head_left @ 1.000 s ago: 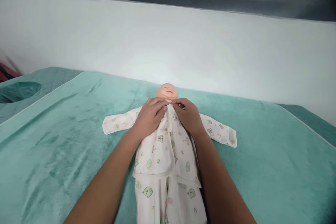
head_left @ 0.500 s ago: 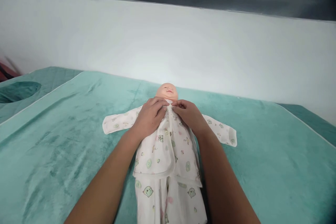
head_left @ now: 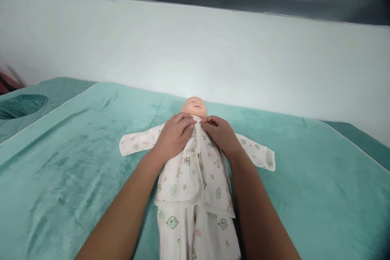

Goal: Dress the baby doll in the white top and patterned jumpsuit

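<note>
Baby doll (head_left: pixel 195 107): smooth moulded plastic head, lying face-up at the centre of the bed, head toward 12 o'clock. It is dressed in a wrap-front baby top (head_left: pixel 190 178) of soft white cotton, printed with small green animal faces and pale pink motifs. The front panels overlap and have bound edges, and the sleeves (head_left: pixel 135 144) are spread flat toward 9 and 3 o'clock. Matching trousers (head_left: pixel 195 231) run toward 6 o'clock. Left hand (head_left: pixel 173 136): fingers curled and closed on the top's neckline, just below the doll's chin. Right hand (head_left: pixel 221 132): fingertips pinched on the opposite neckline edge, meeting the left hand there. Plush teal cover (head_left: pixel 76 162): short velvety pile with brushed streaks and a pale piped edge, lying under the doll. Darker teal pad (head_left: pixel 21 105): at 10 o'clock, with an oval recess. White wall (head_left: pixel 195 48): matte, behind the bed at 12 o'clock.
</note>
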A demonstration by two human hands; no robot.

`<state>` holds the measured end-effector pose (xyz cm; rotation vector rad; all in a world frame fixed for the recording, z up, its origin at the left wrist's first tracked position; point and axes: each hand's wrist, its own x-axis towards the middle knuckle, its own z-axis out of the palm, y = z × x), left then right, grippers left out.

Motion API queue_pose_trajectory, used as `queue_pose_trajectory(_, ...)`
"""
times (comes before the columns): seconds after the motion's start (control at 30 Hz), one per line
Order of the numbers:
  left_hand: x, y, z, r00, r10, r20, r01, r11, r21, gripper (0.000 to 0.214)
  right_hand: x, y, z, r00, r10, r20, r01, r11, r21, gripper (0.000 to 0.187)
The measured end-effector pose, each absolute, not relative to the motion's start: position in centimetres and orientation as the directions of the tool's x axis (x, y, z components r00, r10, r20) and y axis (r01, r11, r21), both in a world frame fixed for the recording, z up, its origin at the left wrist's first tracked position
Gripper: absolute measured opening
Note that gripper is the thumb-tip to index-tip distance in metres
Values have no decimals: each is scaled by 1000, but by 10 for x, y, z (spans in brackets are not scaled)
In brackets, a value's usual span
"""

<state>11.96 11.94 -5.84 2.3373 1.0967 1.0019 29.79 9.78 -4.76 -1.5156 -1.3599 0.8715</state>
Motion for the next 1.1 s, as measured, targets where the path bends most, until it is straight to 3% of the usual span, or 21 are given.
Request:
queue_pose_trajectory(0.3,120,117,-56,420,799,431,489,-599,634,23,300,95,-43,71,993,98,393,63,-917,26)
queue_pose_trajectory(0.5,123,116,-57,349,824,447,447,-565,693,22,300,102,-43,54,996,72,402,45,-915,18)
queue_pose_trajectory(0.73,128,118,-53,281,905,319,442,-417,794,18,297,100,-42,20,998,64,370,52,-928,16)
queue_pose_trajectory(0.9,130,125,-54,336,894,298,436,-428,792,25,296,98,-45,31,994,102,362,84,-928,17)
queue_pose_trajectory(1.1,130,135,-53,346,893,289,377,-414,828,17,295,101,-50,65,989,130,388,95,-917,22)
